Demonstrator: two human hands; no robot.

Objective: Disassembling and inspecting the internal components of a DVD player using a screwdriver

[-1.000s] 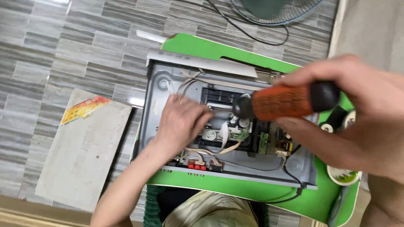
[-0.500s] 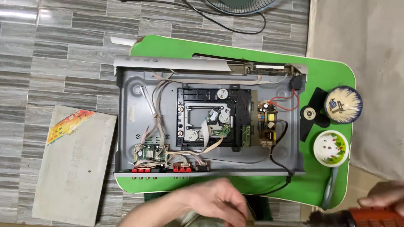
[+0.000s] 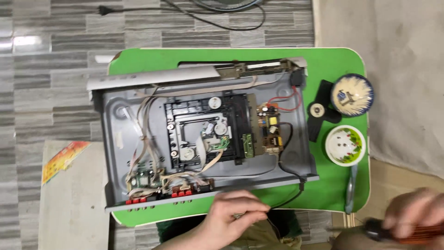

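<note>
left hand (image 3: pixel 233 213): at the near edge of the green table (image 3: pixel 342 65), just beside the front rim of the opened disc player (image 3: pixel 203 139); fingers loosely curled together, holding nothing that shows.
right hand (image 3: pixel 416 213): low at the right, off the table, blurred; fingers wrapped around the orange handle of a screwdriver (image 3: pixel 397 234), whose dark collar points left.
disc player: lies flat on the green table with its cover off, grey chassis open upward; rear connectors along the near edge.
inside: black disc drive (image 3: pixel 203 132) in the middle, power board (image 3: pixel 270 129) to its right, small circuit board (image 3: pixel 145 178) at the near left, grey ribbon cables looping between them.
black cable (image 3: pixel 289 196): runs out of the near right corner toward the left hand.
right of player: two small bowls, one blue-rimmed (image 3: pixel 352 95), one white with green (image 3: pixel 345 145), beside a black part (image 3: pixel 319 111).
floor: grey tiles, a pale board (image 3: pixel 74 203) at the left.
</note>
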